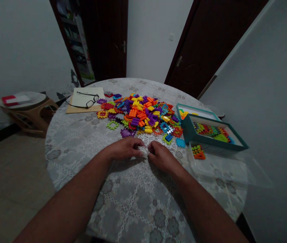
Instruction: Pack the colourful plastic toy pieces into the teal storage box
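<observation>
My left hand [126, 148] and my right hand [162, 156] meet over the patterned tablecloth, in front of a heap of coloured plastic building pieces [143, 113]. Between the fingertips of both hands is a small white plastic piece [142, 148]; its exact shape is too small to make out. The left thumb and fingers pinch its left side, the right fingers close on its right. Several white frame-like pieces [151, 137] lie flat just beyond my fingers. A blue square piece [180, 143] rests to the right, near a yellow-green one with a blue block on it.
Right of the heap stands a teal box [214, 133] with rows of coloured pieces. A clear plastic container [219, 165] holds an orange and green piece [198, 152]. At the back left, black glasses [90, 102] lie on papers [82, 96]. A stool [29, 104] stands beyond the table.
</observation>
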`<state>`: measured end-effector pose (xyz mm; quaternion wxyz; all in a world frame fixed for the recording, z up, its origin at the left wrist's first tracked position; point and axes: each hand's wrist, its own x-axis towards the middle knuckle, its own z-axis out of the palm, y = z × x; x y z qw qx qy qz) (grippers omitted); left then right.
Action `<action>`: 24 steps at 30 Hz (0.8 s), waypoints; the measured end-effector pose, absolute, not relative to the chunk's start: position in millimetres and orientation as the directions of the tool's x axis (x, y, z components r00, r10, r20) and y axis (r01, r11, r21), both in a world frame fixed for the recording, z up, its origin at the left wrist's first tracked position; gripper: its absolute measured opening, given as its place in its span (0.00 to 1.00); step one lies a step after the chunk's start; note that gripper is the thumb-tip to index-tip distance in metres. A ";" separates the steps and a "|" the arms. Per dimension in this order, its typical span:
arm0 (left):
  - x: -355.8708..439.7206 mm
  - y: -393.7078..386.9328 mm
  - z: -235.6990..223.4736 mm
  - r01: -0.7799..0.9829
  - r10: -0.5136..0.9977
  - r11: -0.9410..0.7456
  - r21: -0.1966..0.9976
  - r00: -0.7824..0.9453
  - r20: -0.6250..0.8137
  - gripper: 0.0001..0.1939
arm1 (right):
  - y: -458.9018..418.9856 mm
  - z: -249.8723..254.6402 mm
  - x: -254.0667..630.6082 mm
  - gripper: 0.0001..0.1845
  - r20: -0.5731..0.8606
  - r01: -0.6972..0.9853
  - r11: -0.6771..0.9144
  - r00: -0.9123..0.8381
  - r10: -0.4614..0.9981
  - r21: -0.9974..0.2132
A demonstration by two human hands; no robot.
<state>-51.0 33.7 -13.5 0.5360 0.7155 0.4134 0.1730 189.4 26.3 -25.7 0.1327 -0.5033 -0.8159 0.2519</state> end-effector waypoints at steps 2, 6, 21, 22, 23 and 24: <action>-52.1 35.0 -13.6 0.356 0.772 -0.033 0.934 0.602 -0.202 0.19 | 25.4 -24.7 188.5 0.12 -0.040 0.758 0.357 -0.449 0.893 -0.546; -52.7 35.8 -12.2 0.321 0.762 0.040 0.946 0.603 -0.236 0.18 | 25.3 -23.8 188.0 0.15 -0.046 0.760 0.360 -0.455 0.889 -0.541; -53.6 30.7 -6.5 0.415 0.785 0.020 0.910 0.557 -0.271 0.22 | 24.7 -16.8 185.1 0.11 -0.076 0.782 0.351 -0.449 0.890 -0.515; -53.3 30.4 -5.8 0.421 0.789 0.020 0.907 0.551 -0.272 0.22 | 24.5 -16.7 185.3 0.11 -0.072 0.780 0.350 -0.448 0.891 -0.518; -53.0 30.2 -5.4 0.420 0.791 0.024 0.907 0.547 -0.274 0.22 | 24.3 -16.9 185.7 0.11 -0.066 0.778 0.351 -0.447 0.892 -0.522; -52.8 30.2 -5.1 0.417 0.789 0.029 0.908 0.549 -0.277 0.22 | 24.1 -17.3 186.0 0.12 -0.059 0.776 0.353 -0.446 0.893 -0.523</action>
